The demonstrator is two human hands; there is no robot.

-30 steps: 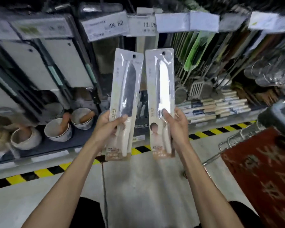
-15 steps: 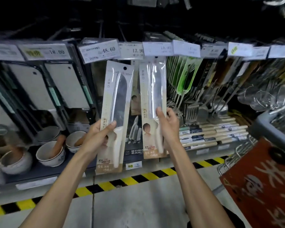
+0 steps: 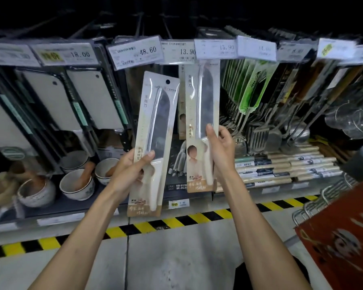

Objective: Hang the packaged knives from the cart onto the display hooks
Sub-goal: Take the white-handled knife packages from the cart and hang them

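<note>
Dim aisle, black top edge — motion-blurred sides, wide-angle bowing.

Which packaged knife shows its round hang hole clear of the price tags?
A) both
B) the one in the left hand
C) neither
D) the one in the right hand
B: the hang hole shows at the top of the packaged knife in the left hand, while the top of the other pack, in the right hand, is hidden by the 15.90 price tag.
</note>
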